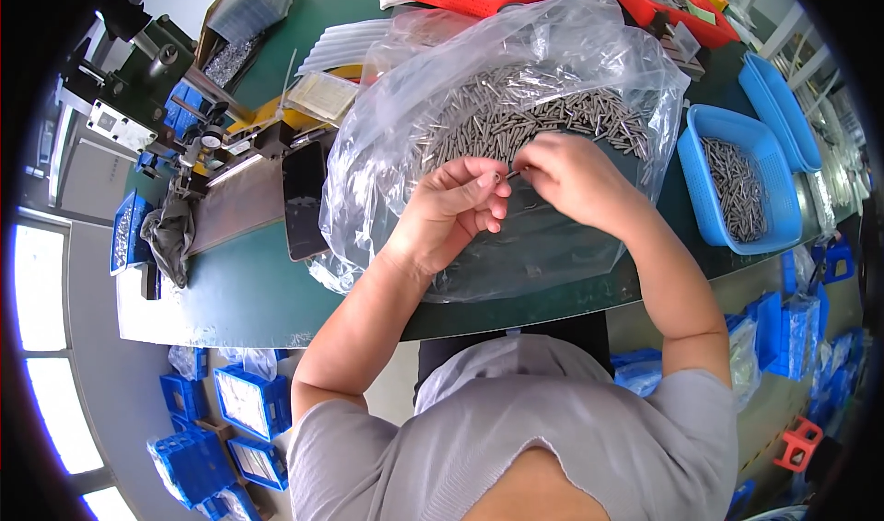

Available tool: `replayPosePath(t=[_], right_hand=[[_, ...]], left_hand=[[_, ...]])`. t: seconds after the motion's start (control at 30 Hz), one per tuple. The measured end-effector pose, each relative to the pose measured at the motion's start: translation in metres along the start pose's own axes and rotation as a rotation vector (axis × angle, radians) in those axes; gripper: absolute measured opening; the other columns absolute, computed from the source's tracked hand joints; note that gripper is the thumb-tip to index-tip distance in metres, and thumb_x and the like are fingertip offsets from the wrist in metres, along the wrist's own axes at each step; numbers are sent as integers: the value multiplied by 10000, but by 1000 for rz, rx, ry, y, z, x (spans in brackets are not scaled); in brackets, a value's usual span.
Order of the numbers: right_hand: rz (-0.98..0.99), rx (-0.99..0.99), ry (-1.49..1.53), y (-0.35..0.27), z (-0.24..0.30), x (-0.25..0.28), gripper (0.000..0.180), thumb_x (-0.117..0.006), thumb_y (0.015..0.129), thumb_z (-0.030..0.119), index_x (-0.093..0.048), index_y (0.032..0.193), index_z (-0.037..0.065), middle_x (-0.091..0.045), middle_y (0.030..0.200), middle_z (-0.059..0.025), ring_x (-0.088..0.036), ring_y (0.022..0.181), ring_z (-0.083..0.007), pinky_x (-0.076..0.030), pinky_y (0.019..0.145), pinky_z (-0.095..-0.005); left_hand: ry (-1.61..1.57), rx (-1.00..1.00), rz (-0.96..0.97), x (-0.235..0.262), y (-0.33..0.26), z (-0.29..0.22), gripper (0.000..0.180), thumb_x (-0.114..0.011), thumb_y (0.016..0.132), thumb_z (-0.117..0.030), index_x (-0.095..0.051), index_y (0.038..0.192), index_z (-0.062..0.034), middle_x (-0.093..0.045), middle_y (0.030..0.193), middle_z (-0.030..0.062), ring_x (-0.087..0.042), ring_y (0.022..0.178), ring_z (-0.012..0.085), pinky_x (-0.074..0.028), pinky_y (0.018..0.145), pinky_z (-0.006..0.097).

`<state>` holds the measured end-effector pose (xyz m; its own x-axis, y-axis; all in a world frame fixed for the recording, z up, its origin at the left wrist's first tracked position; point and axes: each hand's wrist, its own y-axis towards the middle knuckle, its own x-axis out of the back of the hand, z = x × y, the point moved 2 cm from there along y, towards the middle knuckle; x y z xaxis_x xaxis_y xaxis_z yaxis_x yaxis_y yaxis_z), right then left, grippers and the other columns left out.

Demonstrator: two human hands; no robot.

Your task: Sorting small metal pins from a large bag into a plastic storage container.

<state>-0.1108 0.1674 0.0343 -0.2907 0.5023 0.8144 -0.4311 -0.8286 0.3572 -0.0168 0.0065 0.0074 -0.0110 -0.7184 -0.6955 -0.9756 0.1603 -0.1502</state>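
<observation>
Both my hands meet over a clear plastic bag (368,189) spread on the table, with a heap of small grey metal pins (525,116) on it. My left hand (444,210) is closed in a pinch, and the round end of a small metal part (497,177) shows between thumb and forefinger. From the right, my right hand (578,180) pinches a thin metal pin (514,175) close to the left fingertips. Its fingers partly hide the pin, and I cannot tell whether the two pieces touch.
A blue basket (692,157) of similar pins stands at the right, beside another blue basket (778,106). Red baskets (479,3) sit at the back. A black phone (304,199) lies left of the bag, near a bench fixture with a gauge (211,137). The green table's edge (442,316) curves before me.
</observation>
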Motion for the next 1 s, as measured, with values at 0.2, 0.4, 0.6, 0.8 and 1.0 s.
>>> replayPosePath(t=[0.2, 0.4, 0.6, 0.8, 1.0], right_hand=[[-100, -352, 867, 2, 8, 6, 84, -635, 829, 81, -583, 863, 25, -583, 733, 17, -520, 646, -30, -419, 541, -194], [-90, -297, 952, 2, 13, 2, 76, -619, 836, 50, -571, 885, 17, -599, 773, 5, -565, 697, -55, -462, 622, -200], [-77, -278, 949, 3, 13, -5, 42, -631, 825, 36, -611, 820, 0, -629, 764, -24, -597, 725, -77, -485, 679, -213], [-89, -343, 1048, 1, 9, -11, 60, -643, 819, 67, -640, 847, 13, -634, 771, -23, -588, 726, -75, -482, 651, -224], [-345, -534, 1622, 6, -17, 3, 116, -505, 871, 109, -552, 936, 25, -615, 912, -71, -582, 801, -136, -496, 710, -282]], left_hand=[[-55, -4, -38, 2, 2, 3, 140, -572, 879, -74, -601, 1006, -23, -627, 867, 114, -607, 741, 184, -514, 642, 283], [-68, 2, -52, 1, 0, 2, 112, -572, 874, -57, -602, 975, -19, -630, 866, 128, -616, 744, 192, -527, 660, 293], [-15, -23, -1, -2, -2, 1, 93, -569, 875, -55, -599, 949, -7, -641, 845, 132, -633, 732, 193, -542, 652, 289], [0, -28, -44, 1, -1, 3, 103, -569, 879, -77, -598, 933, 6, -639, 853, 126, -634, 728, 190, -544, 656, 285], [4, -135, -165, 7, 1, 0, 119, -560, 880, -72, -590, 943, 24, -643, 853, 144, -641, 709, 202, -547, 662, 298]])
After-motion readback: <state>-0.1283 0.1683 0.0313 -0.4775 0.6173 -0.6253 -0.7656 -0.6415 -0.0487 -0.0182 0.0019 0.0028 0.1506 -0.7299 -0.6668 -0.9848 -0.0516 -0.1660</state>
